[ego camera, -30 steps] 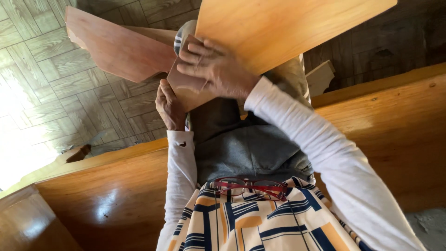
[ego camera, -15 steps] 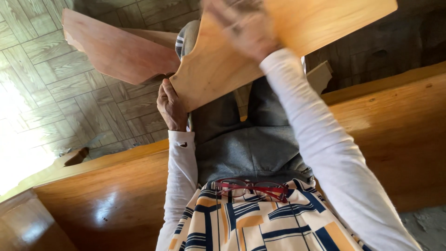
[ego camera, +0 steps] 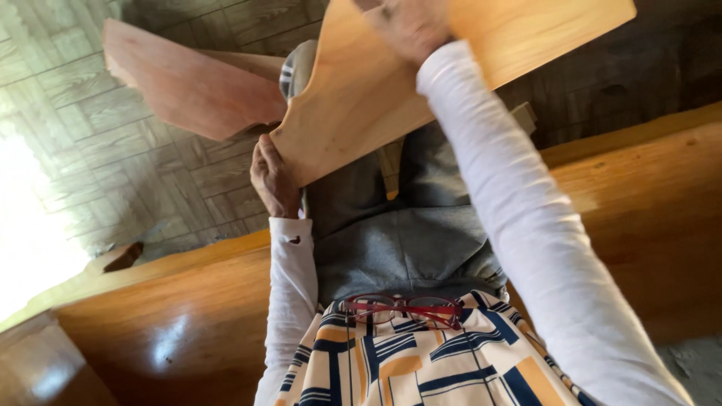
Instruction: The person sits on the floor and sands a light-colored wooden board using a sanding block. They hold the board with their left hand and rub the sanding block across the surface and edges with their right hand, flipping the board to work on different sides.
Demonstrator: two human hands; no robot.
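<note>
1. Gripping the lower edge of a pale board (ego camera: 361, 98), the left hand (ego camera: 272, 180) sits at centre left of the frame, fingers curled shut on the wood, seemingly to steady that end.
2. The right hand (ego camera: 410, 26), at the top centre, presses down on the board's face; it is blurred and cut by the frame edge, so I cannot tell how far it is open.
3. The board runs tilted across the upper frame, above the lap.
4. A redder plank (ego camera: 192, 86) lies behind it at upper left, overlapped by the board.
5. Red glasses (ego camera: 402, 308) hang at the shirt's neckline, lower centre.
6. No containers show; a wooden bench (ego camera: 150, 331) crosses the frame.
</note>
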